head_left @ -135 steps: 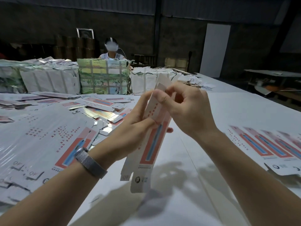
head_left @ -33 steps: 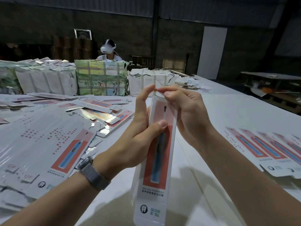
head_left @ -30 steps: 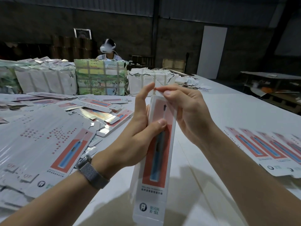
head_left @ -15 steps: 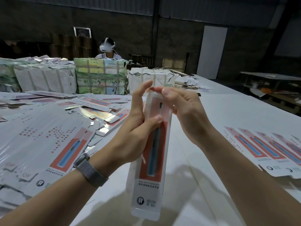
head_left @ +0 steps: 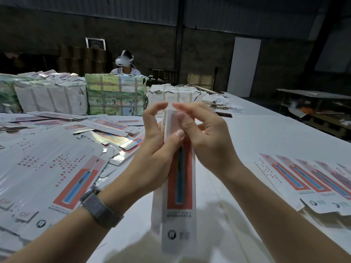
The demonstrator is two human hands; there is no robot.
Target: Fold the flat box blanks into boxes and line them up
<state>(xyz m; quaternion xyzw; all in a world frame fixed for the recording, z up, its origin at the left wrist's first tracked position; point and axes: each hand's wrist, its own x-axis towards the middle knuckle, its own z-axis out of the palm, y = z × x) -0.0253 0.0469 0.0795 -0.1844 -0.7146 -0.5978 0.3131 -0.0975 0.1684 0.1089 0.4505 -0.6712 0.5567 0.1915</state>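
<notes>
The person holds a long narrow box [head_left: 179, 179] upright above the white table [head_left: 266, 137], between both hands. The left hand [head_left: 157, 154] grips the box from the left side, with the thumb pressed on its red front and the fingers curled behind it. The right hand [head_left: 207, 137] pinches the top end of the box with its fingertips, where a small flap stands. The lower end of the box hangs free over the table. On the left side of the table lies a big pile of flat box blanks [head_left: 57, 168]. On the right lies a row of boxes [head_left: 313, 179], side by side. A grey watch band [head_left: 100, 210] is on the left wrist. Far behind, wrapped bundles [head_left: 115, 95] stand on the table, and another person [head_left: 125, 64] sits behind them.
</notes>
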